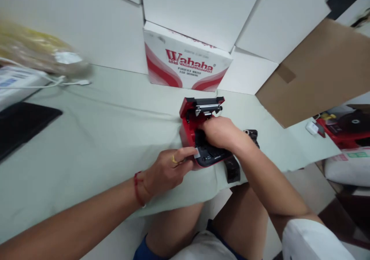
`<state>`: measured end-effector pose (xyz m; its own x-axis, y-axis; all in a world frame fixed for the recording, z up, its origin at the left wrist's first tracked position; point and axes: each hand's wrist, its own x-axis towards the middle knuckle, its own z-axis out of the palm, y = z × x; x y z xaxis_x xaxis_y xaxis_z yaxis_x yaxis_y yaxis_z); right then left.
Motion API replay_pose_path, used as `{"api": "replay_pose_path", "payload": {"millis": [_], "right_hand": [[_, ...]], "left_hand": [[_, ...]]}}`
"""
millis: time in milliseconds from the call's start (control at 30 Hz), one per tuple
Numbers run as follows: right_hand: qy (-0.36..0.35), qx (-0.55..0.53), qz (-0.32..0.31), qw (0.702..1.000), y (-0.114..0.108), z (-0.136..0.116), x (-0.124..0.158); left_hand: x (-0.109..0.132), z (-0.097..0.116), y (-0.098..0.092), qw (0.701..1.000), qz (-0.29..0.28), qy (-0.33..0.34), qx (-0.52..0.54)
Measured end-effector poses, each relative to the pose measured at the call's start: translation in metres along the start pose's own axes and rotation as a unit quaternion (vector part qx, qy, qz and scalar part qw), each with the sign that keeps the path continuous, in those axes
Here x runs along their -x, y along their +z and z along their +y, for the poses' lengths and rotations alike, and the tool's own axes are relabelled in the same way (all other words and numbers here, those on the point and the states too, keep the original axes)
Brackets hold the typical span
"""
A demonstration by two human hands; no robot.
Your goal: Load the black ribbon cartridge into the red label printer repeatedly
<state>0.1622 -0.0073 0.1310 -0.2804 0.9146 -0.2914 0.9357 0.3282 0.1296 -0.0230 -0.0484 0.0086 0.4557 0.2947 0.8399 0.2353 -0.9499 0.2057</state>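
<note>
The left hand, fingers nearly closed, pinches a small white tab at the front of a red printer, which sits just ahead of it. The right hand presses into the open printer; its grip is hidden. A slip could tear the tab or knock the metal bar. The pale green cloth beneath could drag, and white boxes stand beyond.

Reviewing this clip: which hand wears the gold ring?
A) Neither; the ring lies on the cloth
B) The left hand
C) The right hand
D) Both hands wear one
B: the gold ring sits on a finger of the left hand, which reaches the front of the red device.
</note>
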Motion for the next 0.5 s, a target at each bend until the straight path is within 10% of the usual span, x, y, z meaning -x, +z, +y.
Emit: {"api": "replay_pose_path", "payload": {"millis": [167,333,500], "right_hand": [[-0.003,-0.019,0.014,1.0,-0.001,0.004,0.019],[-0.042,-0.211,0.14,0.967,-0.024,0.07,0.102],[0.013,-0.216,-0.006,0.976,-0.011,0.142,0.135]], "left_hand": [[-0.001,0.0,-0.001,1.0,0.014,0.007,0.008],[0.001,0.002,-0.004,0.998,0.002,-0.021,0.059],[0.004,0.001,-0.004,0.996,-0.001,-0.038,0.08]]}}
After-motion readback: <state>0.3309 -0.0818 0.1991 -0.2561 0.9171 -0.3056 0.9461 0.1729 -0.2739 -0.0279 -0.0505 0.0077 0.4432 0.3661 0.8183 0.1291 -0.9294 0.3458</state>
